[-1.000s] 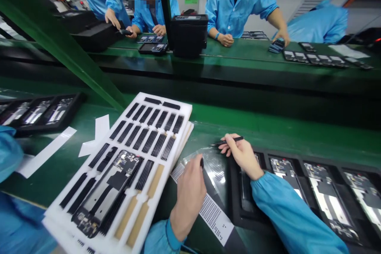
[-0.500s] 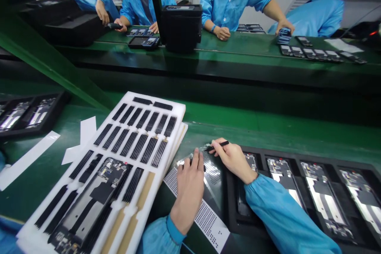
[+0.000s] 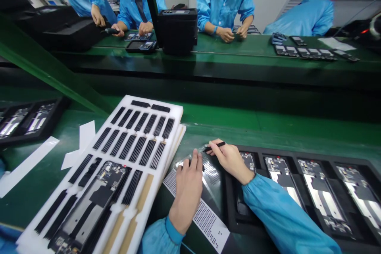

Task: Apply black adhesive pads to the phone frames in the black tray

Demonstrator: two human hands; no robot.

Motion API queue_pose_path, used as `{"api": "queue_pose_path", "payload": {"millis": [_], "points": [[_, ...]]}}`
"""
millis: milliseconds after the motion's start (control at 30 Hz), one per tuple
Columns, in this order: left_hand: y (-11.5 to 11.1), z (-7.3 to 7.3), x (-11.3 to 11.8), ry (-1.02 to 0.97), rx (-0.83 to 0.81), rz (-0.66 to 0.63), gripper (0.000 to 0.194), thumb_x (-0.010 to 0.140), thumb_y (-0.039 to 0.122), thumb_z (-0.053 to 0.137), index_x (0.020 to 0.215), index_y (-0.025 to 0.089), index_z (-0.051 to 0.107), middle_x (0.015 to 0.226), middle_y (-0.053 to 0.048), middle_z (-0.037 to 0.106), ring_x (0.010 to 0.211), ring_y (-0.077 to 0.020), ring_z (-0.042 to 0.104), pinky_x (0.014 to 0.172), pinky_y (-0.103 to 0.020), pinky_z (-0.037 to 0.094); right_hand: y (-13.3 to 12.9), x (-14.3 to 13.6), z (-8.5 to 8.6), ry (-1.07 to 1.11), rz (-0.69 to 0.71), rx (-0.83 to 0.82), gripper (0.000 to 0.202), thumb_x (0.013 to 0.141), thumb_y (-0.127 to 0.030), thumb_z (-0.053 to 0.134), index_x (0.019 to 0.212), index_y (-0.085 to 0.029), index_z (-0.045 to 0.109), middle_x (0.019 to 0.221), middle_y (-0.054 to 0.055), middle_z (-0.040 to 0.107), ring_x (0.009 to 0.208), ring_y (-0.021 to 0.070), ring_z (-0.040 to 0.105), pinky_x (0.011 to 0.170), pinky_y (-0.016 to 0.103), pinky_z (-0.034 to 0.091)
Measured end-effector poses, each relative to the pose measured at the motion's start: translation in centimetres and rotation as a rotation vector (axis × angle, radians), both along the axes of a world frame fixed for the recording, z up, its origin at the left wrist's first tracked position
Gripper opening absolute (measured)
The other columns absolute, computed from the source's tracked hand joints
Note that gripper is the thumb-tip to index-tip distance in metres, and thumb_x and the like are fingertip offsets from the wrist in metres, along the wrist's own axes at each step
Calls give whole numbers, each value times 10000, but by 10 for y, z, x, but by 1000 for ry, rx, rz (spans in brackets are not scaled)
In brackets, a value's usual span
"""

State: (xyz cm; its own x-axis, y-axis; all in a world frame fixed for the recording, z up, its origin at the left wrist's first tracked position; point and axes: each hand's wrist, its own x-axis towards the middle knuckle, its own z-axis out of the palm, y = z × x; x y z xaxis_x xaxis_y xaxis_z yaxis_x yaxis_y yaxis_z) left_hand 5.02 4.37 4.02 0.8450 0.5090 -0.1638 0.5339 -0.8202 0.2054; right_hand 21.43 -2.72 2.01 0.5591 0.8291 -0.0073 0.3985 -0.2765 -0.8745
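In the head view, your right hand [image 3: 228, 159] pinches black tweezers [image 3: 219, 146] at the upper end of the clear dotted sheet [image 3: 212, 172], on the green bench between the white foam tray [image 3: 176, 113] and the black tray [image 3: 231, 203]. Your left hand [image 3: 188, 192] reaches two fingers, close together, to the sheet; I cannot tell whether its thumb grips anything.

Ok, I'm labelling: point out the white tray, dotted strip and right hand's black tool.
White tray [image 3: 176, 110], head view: far right corner.
Dotted strip [image 3: 208, 220], head view: lower section.
Black tool [image 3: 220, 144], head view: rear end.
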Motion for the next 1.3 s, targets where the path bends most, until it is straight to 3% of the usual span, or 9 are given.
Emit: {"api": "queue_pose_path", "payload": {"millis": [100, 200, 300, 367, 533, 867, 1067, 1300], "points": [[1, 4, -6, -344, -345, 271, 520, 916, -14, 383, 1370, 157, 569, 1403, -154, 624, 1206, -312, 599, 971, -495, 521, -4, -1, 14, 77, -33, 55, 459, 1032, -577, 407, 958, -196, 651, 797, 85, 783, 719, 231, 765, 643, 321, 601], [2, 16, -15, -674, -985, 556, 263, 997, 248, 475, 1221, 184, 600, 1134, -122, 705, 906, -210, 660, 720, -328, 567, -16, -9, 41, 235, -86, 163, 500, 1014, -616, 463, 945, -168, 674, 763, 97, 777, 699, 232, 765, 544, 286, 571], [0, 33, -23, -757, -1619, 593, 223, 950, 316, 583, 1119, 173, 615, 1014, -100, 683, 722, -153, 579, 477, -221, 473, -32, -23, 68, 296, -87, 230, 435, 1001, -567, 550, 915, -175, 720, 784, 87, 775, 692, 225, 760, 565, 285, 588], [-2, 43, -27, -765, -1821, 572, 244, 923, 279, 629, 1137, 163, 618, 978, -98, 673, 726, -150, 563, 453, -202, 471, -42, -32, 79, 288, -53, 245, 412, 1007, -537, 560, 918, -181, 747, 803, 81, 772, 684, 215, 750, 594, 288, 610], [-11, 60, -30, -774, -1926, 514, 206, 926, 230, 639, 1117, 155, 631, 931, -87, 653, 686, -134, 548, 423, -190, 487, -58, -41, 82, 258, -75, 272, 333, 1010, -476, 583, 940, -205, 764, 859, 73, 775, 706, 205, 740, 640, 281, 630], [-21, 72, -30, -711, -1919, 384, 133, 958, 228, 597, 1062, 157, 642, 856, -55, 629, 583, -86, 522, 419, -158, 449, -75, -44, 91, 145, -112, 321, 348, 1001, -475, 588, 839, -227, 770, 868, 80, 771, 814, 241, 748, 660, 286, 634], [-28, 79, -29, -672, -1918, 367, 149, 962, 240, 599, 1085, 161, 633, 797, -37, 612, 570, -85, 516, 414, -149, 424, -83, -43, 95, 99, -104, 330, 327, 1009, -453, 578, 855, -234, 766, 870, 76, 769, 832, 248, 748, 667, 293, 632], [-37, 87, -24, -660, -1903, 336, 234, 966, 241, 586, 1175, 149, 641, 872, -65, 636, 618, -99, 533, 445, -176, 467, -101, -40, 97, 54, -52, 380, 275, 1043, -339, 533, 934, -236, 763, 887, 50, 764, 828, 211, 745, 739, 270, 613]]}}
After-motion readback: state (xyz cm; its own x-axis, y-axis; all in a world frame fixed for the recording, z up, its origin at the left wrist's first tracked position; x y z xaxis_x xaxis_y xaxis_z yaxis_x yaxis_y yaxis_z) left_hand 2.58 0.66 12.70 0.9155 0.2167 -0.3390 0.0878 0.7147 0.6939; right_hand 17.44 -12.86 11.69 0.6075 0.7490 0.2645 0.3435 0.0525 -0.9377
